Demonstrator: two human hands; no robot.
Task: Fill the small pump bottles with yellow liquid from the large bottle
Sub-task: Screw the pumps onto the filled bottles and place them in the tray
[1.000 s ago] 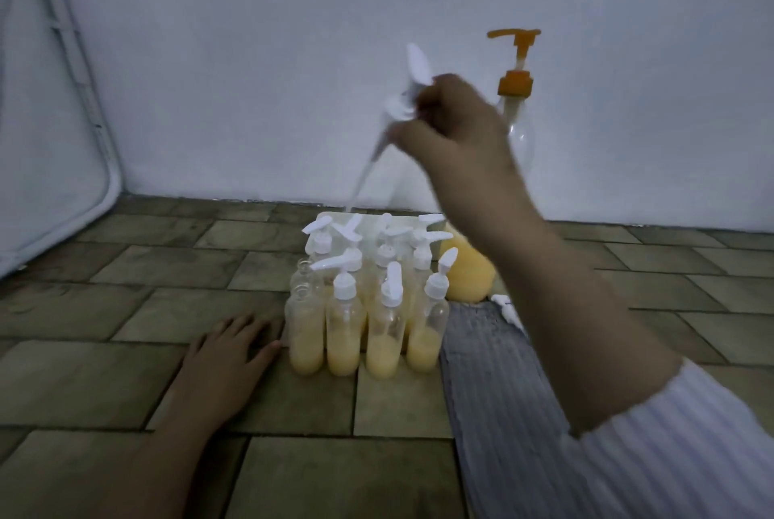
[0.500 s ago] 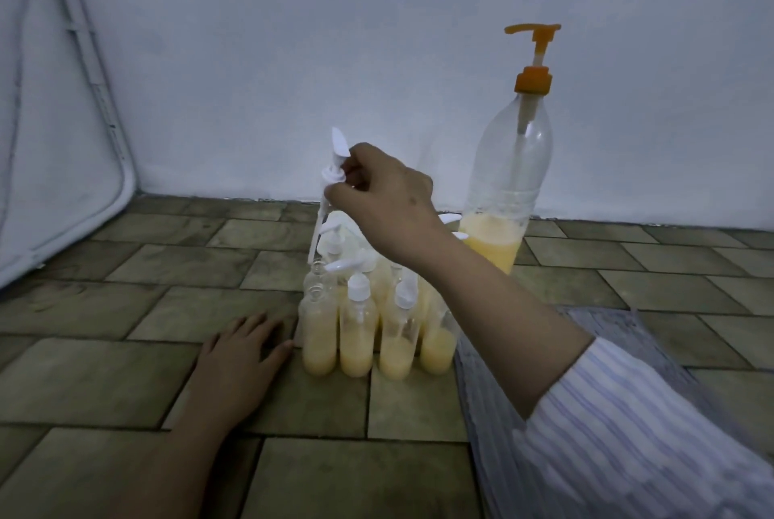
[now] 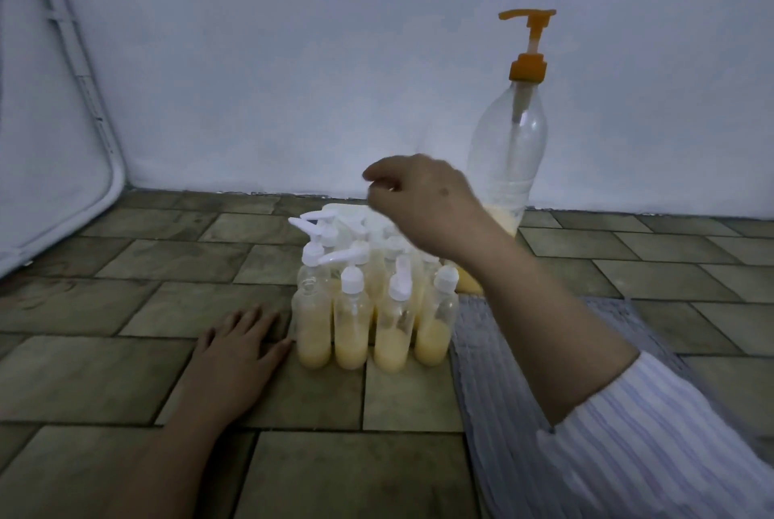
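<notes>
Olive-brown floor tiles (image 3: pixel 104 367) run back to a pale wall (image 3: pixel 293 57), and a grey ribbed mat (image 3: pixel 490 359) lies on the tiles at the right; nearest the camera a striped sleeve (image 3: pixel 653 434) covers the right forearm, which reaches forward over the mat. Nearby on the left, the left hand (image 3: pixel 238 344) lies palm down on the floor with its fingers straight and spread, gripping nothing; its fingertips sit just beside the nearest of the small pump bottles (image 3: pixel 368 309). These bottles stand upright in a tight cluster on the tiles, touching one another; the front ones are partly filled with yellow liquid, and most carry white pump heads, though the front left one looks uncapped. Above the back of the cluster hovers the right hand (image 3: pixel 423 204), its fingers loosely curled and the thumb near the forefinger; I cannot tell whether anything is pinched between them. Farther back, close to the wall, the large bottle (image 3: pixel 509 149) stands upright behind the right wrist; it is clear with an orange pump on top and yellow liquid only low in its base.
</notes>
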